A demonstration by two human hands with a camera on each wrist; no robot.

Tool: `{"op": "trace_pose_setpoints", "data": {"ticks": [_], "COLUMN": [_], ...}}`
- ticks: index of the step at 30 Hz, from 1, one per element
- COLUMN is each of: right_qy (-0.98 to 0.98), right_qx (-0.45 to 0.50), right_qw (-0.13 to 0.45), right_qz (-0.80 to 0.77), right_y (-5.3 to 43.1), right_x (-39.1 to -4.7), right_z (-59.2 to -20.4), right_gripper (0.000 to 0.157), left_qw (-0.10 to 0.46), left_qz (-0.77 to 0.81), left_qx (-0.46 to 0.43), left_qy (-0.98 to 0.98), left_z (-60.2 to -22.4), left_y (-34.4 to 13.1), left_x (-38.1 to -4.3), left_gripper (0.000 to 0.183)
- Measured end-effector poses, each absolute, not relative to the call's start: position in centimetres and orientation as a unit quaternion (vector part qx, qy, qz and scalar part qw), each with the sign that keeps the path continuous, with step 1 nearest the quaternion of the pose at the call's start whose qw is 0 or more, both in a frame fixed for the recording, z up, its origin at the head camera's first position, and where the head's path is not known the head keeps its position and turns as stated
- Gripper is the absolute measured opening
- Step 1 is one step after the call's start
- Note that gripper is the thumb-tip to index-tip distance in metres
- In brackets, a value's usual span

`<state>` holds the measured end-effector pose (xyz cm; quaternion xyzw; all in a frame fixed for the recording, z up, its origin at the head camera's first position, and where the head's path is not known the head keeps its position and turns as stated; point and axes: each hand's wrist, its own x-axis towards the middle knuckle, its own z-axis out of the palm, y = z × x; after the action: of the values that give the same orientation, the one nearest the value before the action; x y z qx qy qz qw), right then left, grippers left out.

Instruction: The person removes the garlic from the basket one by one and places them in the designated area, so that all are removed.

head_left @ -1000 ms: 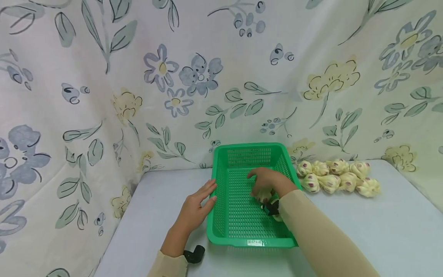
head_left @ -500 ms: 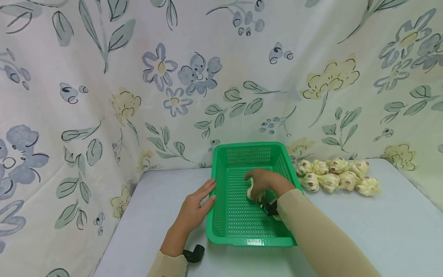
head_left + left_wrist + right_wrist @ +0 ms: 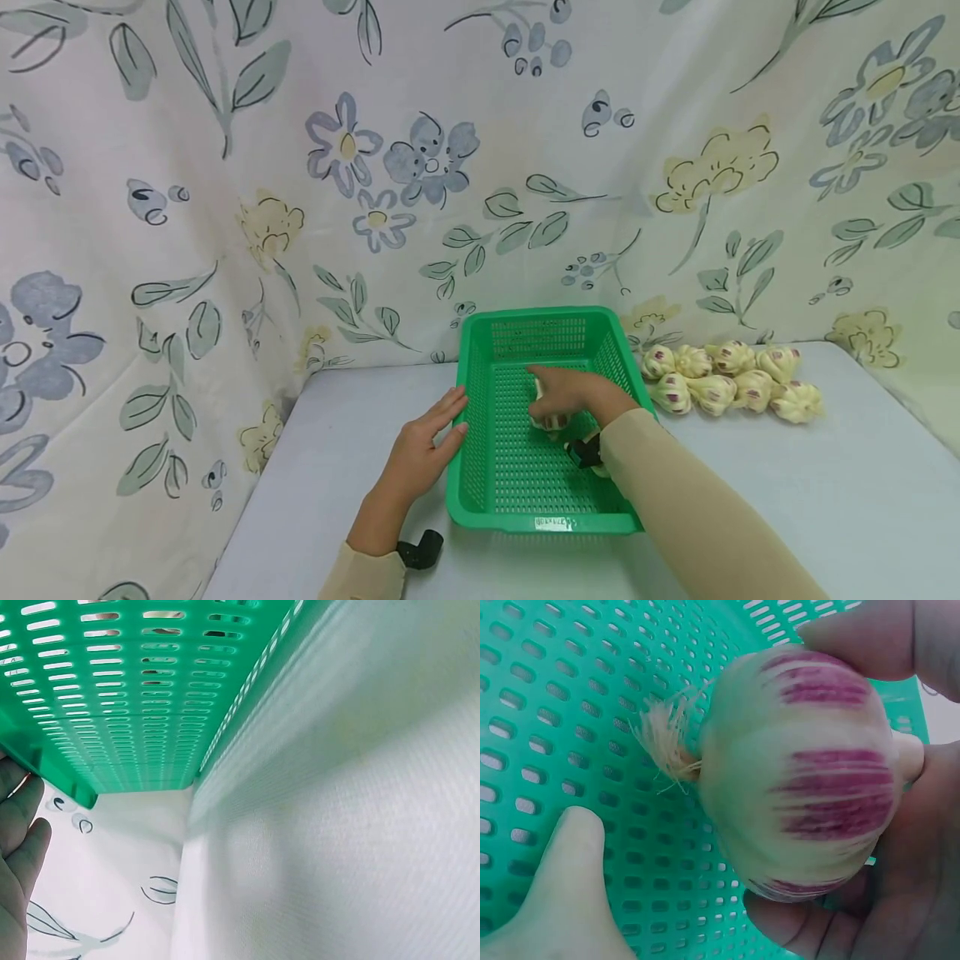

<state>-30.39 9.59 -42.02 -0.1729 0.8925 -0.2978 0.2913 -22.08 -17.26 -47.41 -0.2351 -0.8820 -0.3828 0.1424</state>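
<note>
My right hand [image 3: 567, 390] reaches into the green plastic basket [image 3: 510, 523] and grips a garlic bulb [image 3: 802, 772]. In the right wrist view this bulb is cream with purple stripes, its tuft of roots pointing left, and thumb and fingers close round its sides. A second garlic bulb [image 3: 555, 915] lies in the basket at that view's lower left; from the head view my wrist mostly covers it. My left hand [image 3: 420, 454] touches the basket's left rim with its fingers straight. The left wrist view shows those fingertips [image 3: 30, 796] at the rim, beside the slotted wall.
Two rows of garlic bulbs [image 3: 715, 396] lie on the white table [image 3: 360, 433] to the right of the basket, close to its wall. A floral cloth [image 3: 480, 150] hangs behind the table and along its left side.
My right hand has shifted slightly left inside the basket with the garlic bulb, which has turned in its fingers. The left hand stays at the rim.
</note>
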Motion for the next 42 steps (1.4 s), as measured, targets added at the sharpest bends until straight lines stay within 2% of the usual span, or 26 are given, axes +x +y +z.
{"op": "trace_pose_setpoints", "data": {"ticks": [5, 14, 20, 26, 28, 30, 36, 42], "right_qy": [0.881, 0.864, 0.876, 0.883, 0.884, 0.883, 0.886, 0.887], "right_qx": [-0.162, -0.150, -0.159, -0.174, -0.180, -0.182, -0.186, -0.189], "right_qw": [0.306, 0.338, 0.330, 0.313, 0.305, 0.301, 0.277, 0.270], "right_qz": [-0.322, -0.341, -0.314, -0.305, -0.305, -0.310, -0.323, -0.323], "right_y": [9.56, 9.39, 9.36, 9.26, 9.17, 9.11, 9.16, 9.16], "right_x": [-30.41, -30.51, -30.43, -30.40, -30.47, -30.49, -30.48, -30.53], "right_z": [-42.06, -42.25, -42.15, -42.31, -42.30, -42.25, -42.19, -42.27], "right_gripper": [0.093, 0.085, 0.084, 0.095, 0.094, 0.086, 0.044, 0.029], "left_qw": [0.144, 0.144, 0.144, 0.145, 0.144, 0.144, 0.146, 0.145], "left_qz": [-0.385, -0.382, -0.384, -0.385, -0.385, -0.383, -0.383, -0.388], "left_qx": [-0.239, -0.237, -0.236, -0.236, -0.234, -0.233, -0.234, -0.237], "left_qy": [-0.880, -0.881, -0.881, -0.880, -0.881, -0.882, -0.882, -0.879], "left_z": [-47.40, -47.48, -47.49, -47.51, -47.51, -47.51, -47.61, -47.66], "left_y": [-17.26, -17.30, -17.27, -17.26, -17.25, -17.25, -17.25, -17.28], "left_x": [-22.11, -22.16, -22.14, -22.17, -22.18, -22.19, -22.24, -22.25], "left_gripper": [0.044, 0.044, 0.044, 0.044, 0.044, 0.044, 0.044, 0.044]}}
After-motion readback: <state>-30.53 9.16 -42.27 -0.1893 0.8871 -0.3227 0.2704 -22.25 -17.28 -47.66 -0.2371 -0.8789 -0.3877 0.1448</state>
